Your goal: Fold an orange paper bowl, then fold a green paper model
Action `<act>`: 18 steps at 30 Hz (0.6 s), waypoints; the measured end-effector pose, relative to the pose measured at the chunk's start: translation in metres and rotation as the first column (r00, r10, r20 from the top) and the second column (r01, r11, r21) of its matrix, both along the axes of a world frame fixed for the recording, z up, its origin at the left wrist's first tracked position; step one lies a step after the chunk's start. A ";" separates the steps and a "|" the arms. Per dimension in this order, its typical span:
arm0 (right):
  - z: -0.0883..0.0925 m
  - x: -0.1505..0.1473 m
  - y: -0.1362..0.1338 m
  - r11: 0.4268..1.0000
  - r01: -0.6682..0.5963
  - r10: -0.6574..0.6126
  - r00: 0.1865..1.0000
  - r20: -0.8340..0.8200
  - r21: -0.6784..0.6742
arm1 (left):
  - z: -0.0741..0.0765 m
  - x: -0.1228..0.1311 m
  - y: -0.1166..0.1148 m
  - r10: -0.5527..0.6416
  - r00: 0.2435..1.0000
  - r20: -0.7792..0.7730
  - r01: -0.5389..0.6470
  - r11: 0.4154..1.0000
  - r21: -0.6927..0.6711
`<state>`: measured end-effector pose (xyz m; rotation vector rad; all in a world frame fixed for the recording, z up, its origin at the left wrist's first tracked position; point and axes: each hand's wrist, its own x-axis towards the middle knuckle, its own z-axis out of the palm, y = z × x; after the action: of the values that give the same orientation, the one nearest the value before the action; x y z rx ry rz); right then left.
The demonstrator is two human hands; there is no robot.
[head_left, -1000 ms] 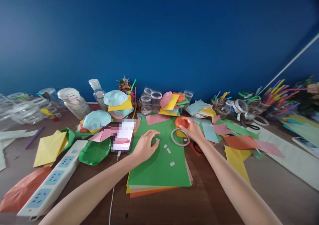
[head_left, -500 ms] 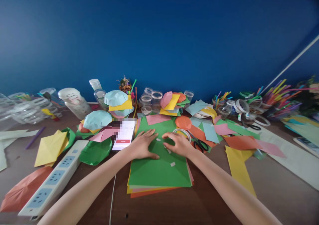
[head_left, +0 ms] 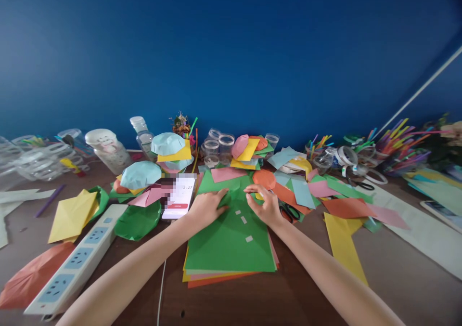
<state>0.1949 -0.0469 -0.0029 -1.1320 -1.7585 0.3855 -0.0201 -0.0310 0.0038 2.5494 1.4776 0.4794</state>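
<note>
A green sheet of paper lies on top of a stack of coloured sheets in front of me, with several small white tape pieces on it. At its left side, my left hand is closed on a buckled, raised part of the green paper near the middle. My right hand hovers at the right side, fingers curved and thumb apart, with a bit of yellow showing between them. Black-handled scissors lie just beyond the right hand. An orange paper round sits behind it.
A lit phone stands left of the stack. A white power strip, a green paper bowl and yellow paper lie farther left. Clear cups line the back. Loose paper strips and cups of coloured straws are to the right.
My left hand has closed on the green paper, which now buckles upward. My right hand has moved right, and the white ring there no longer shows. More white tape pieces are uncovered.
</note>
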 end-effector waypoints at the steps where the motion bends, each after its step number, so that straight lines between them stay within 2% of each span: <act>1: 0.000 0.001 0.001 1.000 -0.001 0.001 0.999 -0.047 -0.014 | 0.002 0.000 0.000 0.015 1.000 0.008 -0.015 1.000 0.006; 6: -0.001 0.001 0.004 0.999 -0.015 0.007 0.988 -0.153 -0.046 | 0.021 -0.001 0.000 0.015 0.969 0.245 0.002 0.998 -0.069; 8: -0.002 0.001 0.005 0.999 -0.008 -0.001 0.982 -0.188 -0.048 | 0.030 -0.003 0.000 0.006 0.926 0.378 0.038 0.993 -0.108; 11: -0.004 0.004 0.011 0.997 0.043 -0.062 0.943 -0.328 -0.065 | 0.042 -0.004 -0.002 -0.042 0.830 0.556 0.178 0.965 -0.193; 14: -0.008 0.012 0.021 0.991 0.053 -0.113 0.833 -0.542 -0.126 | 0.047 -0.005 -0.004 -0.001 0.644 0.765 0.352 0.889 -0.294; 16: -0.009 0.018 0.026 0.981 0.043 -0.152 0.781 -0.606 -0.191 | 0.048 -0.005 -0.005 0.091 0.468 0.879 0.469 0.818 -0.334; 18: -0.011 0.022 0.030 0.972 -0.004 -0.150 0.763 -0.629 -0.236 | 0.047 -0.005 -0.005 0.184 0.300 0.936 0.546 0.772 -0.326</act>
<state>0.2165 -0.0168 -0.0135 -1.0490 -1.0688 0.8367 -0.0247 -0.0355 0.0507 1.3152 0.6119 1.0225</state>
